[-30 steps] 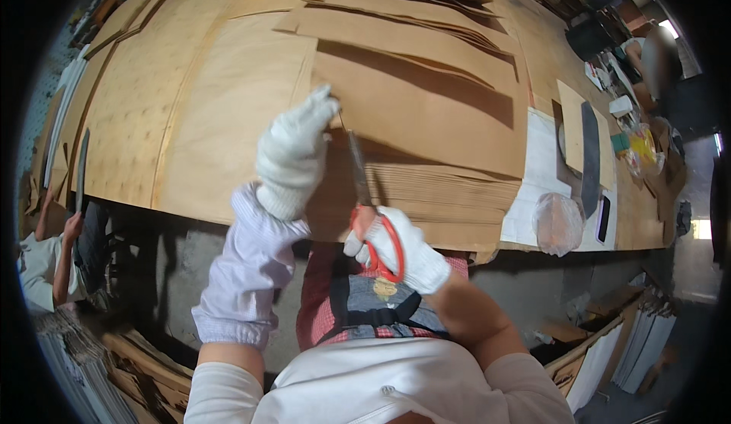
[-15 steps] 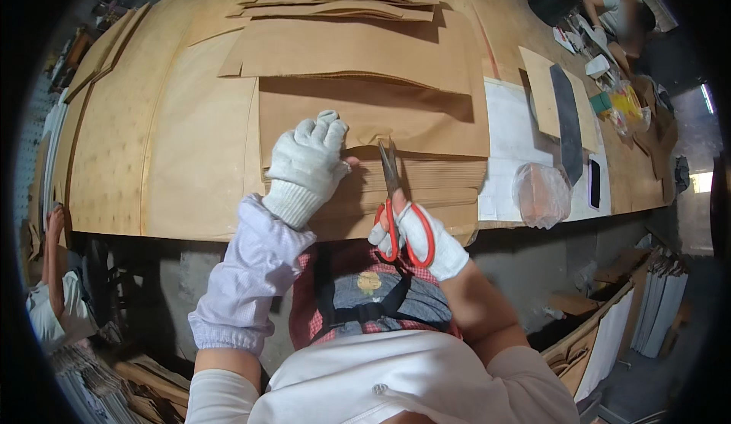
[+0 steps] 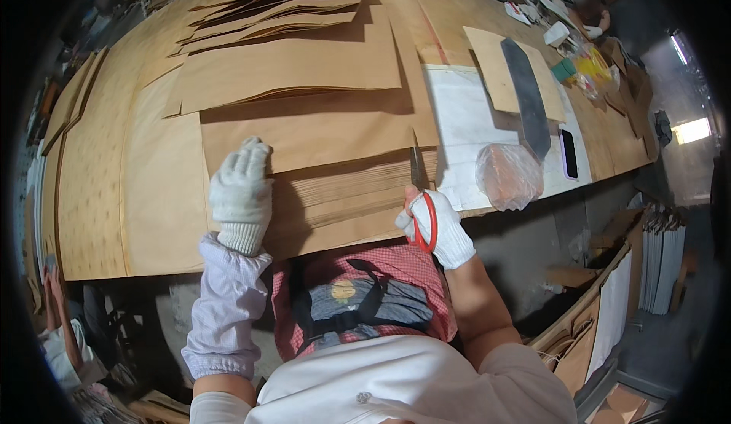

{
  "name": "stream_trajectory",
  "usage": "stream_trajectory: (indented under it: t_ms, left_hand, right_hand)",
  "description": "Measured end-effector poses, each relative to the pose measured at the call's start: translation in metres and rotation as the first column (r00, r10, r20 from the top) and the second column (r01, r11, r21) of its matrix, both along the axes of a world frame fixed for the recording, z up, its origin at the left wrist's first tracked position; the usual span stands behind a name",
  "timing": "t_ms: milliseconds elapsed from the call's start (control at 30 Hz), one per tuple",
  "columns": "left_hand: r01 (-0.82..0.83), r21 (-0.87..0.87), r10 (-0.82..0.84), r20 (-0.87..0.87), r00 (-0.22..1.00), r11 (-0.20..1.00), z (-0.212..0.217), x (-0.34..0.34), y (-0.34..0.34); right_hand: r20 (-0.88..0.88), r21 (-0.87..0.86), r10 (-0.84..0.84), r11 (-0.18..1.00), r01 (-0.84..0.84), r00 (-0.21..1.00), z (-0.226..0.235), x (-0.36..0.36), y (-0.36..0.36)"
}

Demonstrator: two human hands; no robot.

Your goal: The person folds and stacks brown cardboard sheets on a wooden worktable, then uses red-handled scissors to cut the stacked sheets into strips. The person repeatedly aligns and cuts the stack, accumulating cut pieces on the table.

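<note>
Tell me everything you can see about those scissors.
The scissors have looped handles in bright red, smooth and plastic-looking, and slim, dark, metal-looking blades that taper to a point. The gloved right hand grips them by the loops, covering part of the handles. They point away from the person's body, over the right end of the stacked brown sheets. The blades look nearly closed; whether their tips touch the sheets is unclear.

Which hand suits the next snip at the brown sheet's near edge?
Likely the right hand: it holds red-handled scissors, blades near the right end of the sheet. The left hand is at its left end, no tool visible.
</note>
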State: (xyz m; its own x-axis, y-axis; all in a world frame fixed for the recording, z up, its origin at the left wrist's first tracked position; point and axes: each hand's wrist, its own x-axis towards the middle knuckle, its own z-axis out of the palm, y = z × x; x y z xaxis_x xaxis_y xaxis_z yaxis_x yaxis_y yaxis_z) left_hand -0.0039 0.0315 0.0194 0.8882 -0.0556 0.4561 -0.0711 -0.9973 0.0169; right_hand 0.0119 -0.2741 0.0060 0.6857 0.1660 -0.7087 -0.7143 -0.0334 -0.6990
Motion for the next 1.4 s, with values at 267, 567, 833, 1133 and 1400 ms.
stream_trajectory:
  t_ms: [267,567,833,1133,1400]
  left_hand:
    - [-0.009,-0.375,0.066,0.14,0.988,0.927,-0.015,-0.032,0.064]
    - [-0.038,-0.129,0.054,0.127,0.99,0.991,-0.009,-0.024,0.067]
    - [0.208,-0.786,0.192,0.382,0.904,0.583,0.016,0.03,0.08]
    - [0.141,-0.155,-0.173,-0.214,0.961,0.978,0.011,-0.001,-0.001]
    - [0.036,-0.006,-0.037,-0.152,0.988,0.999,-0.009,0.009,-0.001]
  right_hand:
    - [0.247,0.305,0.429,0.816,-0.49,0.869,-0.003,-0.02,0.056]
    - [-0.162,0.498,0.41,0.819,-0.284,0.897,-0.002,-0.046,0.206]
    - [0.307,0.357,0.448,0.764,-0.537,0.84,0.027,-0.052,0.094]
    - [-0.06,0.385,0.232,0.903,-0.192,0.971,0.006,-0.025,0.081]
    - [0.226,-0.099,0.409,0.912,-0.397,0.884,-0.073,-0.038,0.036]
